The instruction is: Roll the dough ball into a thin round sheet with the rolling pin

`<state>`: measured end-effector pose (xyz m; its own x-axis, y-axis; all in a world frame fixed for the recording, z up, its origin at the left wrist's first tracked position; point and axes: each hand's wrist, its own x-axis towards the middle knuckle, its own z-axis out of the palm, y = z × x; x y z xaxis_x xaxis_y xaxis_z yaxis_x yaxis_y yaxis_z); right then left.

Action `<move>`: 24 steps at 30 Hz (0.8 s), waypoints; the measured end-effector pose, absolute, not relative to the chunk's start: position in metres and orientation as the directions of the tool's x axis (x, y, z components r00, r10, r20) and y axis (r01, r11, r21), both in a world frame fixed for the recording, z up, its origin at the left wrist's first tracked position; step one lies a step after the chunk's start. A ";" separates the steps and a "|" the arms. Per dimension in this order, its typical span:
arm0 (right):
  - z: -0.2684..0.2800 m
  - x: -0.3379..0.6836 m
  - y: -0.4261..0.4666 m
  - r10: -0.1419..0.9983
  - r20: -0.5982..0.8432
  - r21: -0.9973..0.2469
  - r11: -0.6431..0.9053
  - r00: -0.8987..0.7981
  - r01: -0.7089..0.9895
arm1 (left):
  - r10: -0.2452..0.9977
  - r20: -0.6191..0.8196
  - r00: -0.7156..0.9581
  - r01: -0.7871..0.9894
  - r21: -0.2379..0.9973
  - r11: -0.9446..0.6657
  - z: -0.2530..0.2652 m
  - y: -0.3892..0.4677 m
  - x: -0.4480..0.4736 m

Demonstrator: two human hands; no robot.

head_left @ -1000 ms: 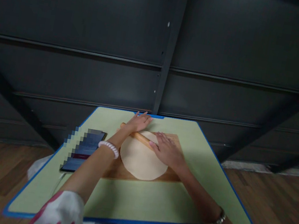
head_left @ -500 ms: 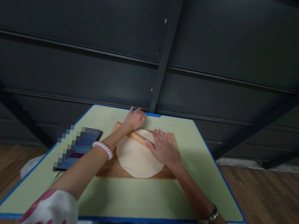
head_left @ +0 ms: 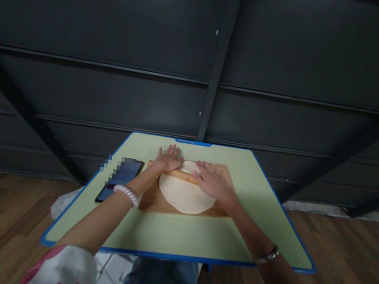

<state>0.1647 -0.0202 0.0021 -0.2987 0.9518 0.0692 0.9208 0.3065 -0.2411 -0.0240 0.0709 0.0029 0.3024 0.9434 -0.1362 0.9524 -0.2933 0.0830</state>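
Note:
A flat round sheet of dough (head_left: 185, 197) lies on a wooden board (head_left: 151, 198). Across its far part runs a wooden rolling pin (head_left: 184, 175), nearly level from left to right. My left hand (head_left: 169, 159) rests palm down over the pin's left part, fingers spread and pointing away from me. On the pin's right end lies my right hand (head_left: 214, 183), flat with its fingers stretched out, partly over the dough and board. Both palms touch the pin without wrapping round it, and they hide its ends in part.
The board lies on a pale green table (head_left: 173, 236) with a blue rim. A phone or tablet (head_left: 123, 177), partly pixelated, lies left of the board by my left forearm. A dark panelled wall (head_left: 127, 97) stands behind the table. Below the left edge is a whitish bag (head_left: 62, 202).
The rolling pin has turned from a slant to nearly level. My left hand has come slightly back toward me and its fingers have spread. The whole view has shifted a little.

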 end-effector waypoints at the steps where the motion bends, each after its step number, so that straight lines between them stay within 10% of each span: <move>1: 0.002 0.164 -0.020 0.954 0.063 -0.241 0.299 -0.293 0.923 | 0.942 -0.131 0.309 0.950 0.081 -0.300 0.003 0.067 -0.026; 24: 0.007 0.151 -0.020 0.950 0.089 -0.149 0.310 -0.299 0.939 | 0.961 0.152 0.232 0.969 0.047 -0.242 0.003 -0.042 -0.044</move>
